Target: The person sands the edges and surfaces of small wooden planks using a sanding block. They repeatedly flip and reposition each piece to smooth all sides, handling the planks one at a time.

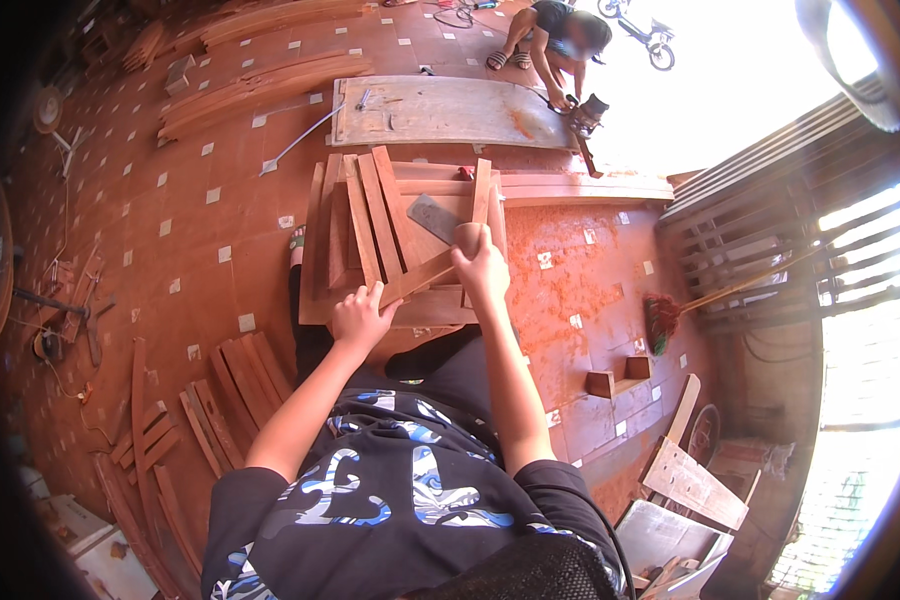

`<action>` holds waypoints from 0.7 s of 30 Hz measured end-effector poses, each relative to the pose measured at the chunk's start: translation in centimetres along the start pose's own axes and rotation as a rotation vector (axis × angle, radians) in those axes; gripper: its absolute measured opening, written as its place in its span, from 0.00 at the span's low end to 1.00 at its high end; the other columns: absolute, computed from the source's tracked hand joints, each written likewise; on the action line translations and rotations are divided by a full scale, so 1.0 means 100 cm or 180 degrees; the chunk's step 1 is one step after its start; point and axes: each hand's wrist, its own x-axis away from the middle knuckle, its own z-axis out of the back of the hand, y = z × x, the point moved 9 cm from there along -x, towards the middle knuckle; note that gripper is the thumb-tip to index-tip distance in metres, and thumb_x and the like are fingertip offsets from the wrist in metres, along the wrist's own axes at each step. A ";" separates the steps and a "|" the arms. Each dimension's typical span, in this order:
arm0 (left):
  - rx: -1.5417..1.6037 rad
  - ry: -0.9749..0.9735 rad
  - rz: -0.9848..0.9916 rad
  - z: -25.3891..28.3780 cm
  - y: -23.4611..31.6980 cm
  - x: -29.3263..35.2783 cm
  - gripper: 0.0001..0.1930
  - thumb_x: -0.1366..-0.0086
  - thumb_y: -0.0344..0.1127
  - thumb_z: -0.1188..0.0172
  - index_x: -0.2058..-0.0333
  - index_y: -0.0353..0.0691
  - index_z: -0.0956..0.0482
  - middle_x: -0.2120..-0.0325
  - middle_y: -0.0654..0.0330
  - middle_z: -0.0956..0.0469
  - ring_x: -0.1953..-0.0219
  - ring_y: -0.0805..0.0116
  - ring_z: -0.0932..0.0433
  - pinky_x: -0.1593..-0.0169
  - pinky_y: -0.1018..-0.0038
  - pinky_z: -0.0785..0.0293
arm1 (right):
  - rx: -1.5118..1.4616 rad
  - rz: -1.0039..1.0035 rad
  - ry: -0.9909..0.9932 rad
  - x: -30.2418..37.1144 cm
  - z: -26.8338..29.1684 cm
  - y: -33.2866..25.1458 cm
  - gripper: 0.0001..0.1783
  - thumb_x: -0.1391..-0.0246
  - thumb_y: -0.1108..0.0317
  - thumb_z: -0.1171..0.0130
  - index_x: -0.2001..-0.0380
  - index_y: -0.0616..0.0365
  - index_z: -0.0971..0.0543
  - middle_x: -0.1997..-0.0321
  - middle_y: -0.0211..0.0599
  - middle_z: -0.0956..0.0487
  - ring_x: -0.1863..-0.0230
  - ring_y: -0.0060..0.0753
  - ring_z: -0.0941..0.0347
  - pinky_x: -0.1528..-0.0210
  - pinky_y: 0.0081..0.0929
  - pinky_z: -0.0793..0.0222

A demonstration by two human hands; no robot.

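Observation:
My left hand point(360, 318) is closed on the near left end of a short reddish-brown wooden strip point(418, 279), which slants up to the right. At the strip's other end, my right hand point(482, 265) is closed around a tan block-like piece point(471, 237). Just beyond these fingers is a flat grey metal blade point(434, 218); whether it joins the tan piece I cannot tell. Both hands are over a stack of wooden panels and frames point(315, 285). Several loose strips point(380, 215) lie across the stack, and an upright-looking piece point(482, 190) rises beyond my right hand.
Ahead, a person point(560, 45) crouches with a power tool point(588, 115) beside a long board point(440, 108). Planks point(260, 100) lie far left, more strips point(235, 385) near left. A broom point(662, 318), a small wooden piece point(620, 380) and sawdust are to the right.

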 end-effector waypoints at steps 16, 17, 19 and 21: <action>0.0063 0.0039 0.0033 0.000 -0.002 -0.001 0.28 0.38 0.61 0.36 0.52 0.42 0.17 0.69 0.55 0.16 0.69 0.55 0.14 0.69 0.61 0.19 | 0.0105 0.1022 -0.0608 0.048 -0.030 -0.042 0.53 0.51 0.47 0.31 0.25 0.46 0.43 0.58 0.53 0.16 0.56 0.55 0.17 0.55 0.48 0.21; 0.0045 0.0045 0.0030 0.000 -0.002 -0.001 0.28 0.38 0.61 0.36 0.52 0.42 0.17 0.69 0.55 0.17 0.69 0.55 0.14 0.69 0.61 0.19 | 0.0162 0.0756 -0.0459 0.033 -0.021 -0.030 0.53 0.51 0.44 0.34 0.25 0.47 0.43 0.55 0.52 0.16 0.55 0.54 0.17 0.54 0.47 0.20; 0.0010 0.0023 0.0020 0.000 -0.001 0.000 0.28 0.38 0.61 0.35 0.52 0.42 0.17 0.69 0.55 0.17 0.69 0.55 0.14 0.69 0.61 0.19 | 0.0187 0.0195 0.0071 0.006 -0.001 -0.003 0.53 0.50 0.44 0.34 0.25 0.48 0.43 0.55 0.52 0.16 0.56 0.54 0.17 0.55 0.47 0.20; -0.0021 -0.0018 0.0016 0.001 -0.001 -0.002 0.28 0.39 0.61 0.35 0.52 0.43 0.17 0.69 0.55 0.17 0.70 0.55 0.15 0.69 0.61 0.19 | -0.0133 0.0122 0.0143 -0.006 0.008 0.011 0.51 0.48 0.45 0.35 0.25 0.48 0.42 0.55 0.52 0.16 0.57 0.55 0.17 0.57 0.47 0.20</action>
